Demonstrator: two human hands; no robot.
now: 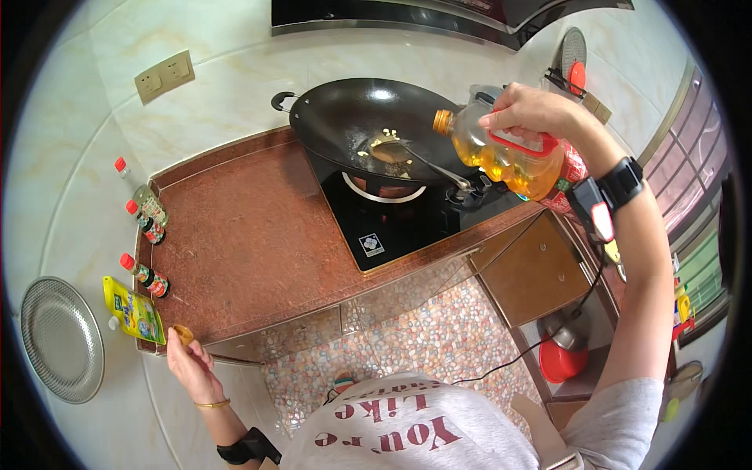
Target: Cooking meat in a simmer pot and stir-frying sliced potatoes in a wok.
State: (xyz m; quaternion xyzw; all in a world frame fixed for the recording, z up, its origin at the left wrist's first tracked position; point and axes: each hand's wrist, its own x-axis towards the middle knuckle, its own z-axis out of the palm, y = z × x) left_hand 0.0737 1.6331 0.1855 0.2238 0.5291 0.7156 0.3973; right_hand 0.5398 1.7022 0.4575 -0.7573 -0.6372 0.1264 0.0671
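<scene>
My right hand (520, 114) grips the red handle of a large clear plastic jug (511, 173) of golden cooking oil. The jug is tilted, its orange-brown neck pointing left over the wok's right side; no stream of oil is visible. Inside the black wok (335, 111) are whitish chopped pieces (385, 138), which look like garlic, in a little liquid. A metal ladle or spatula (440, 167) rests in the wok, its handle over the near rim. Down at the left, my left hand (191, 364) pinches a small orange-brown cap (183, 335) near the counter's corner.
The wok sits on a black glass gas hob (399, 229) set in a reddish stone counter (247, 229). Several red-capped sauce bottles (154, 232) and a yellow pouch (135, 311) line the left edge. A cabinet door (534, 270) hangs open at right, above a red basin (563, 361).
</scene>
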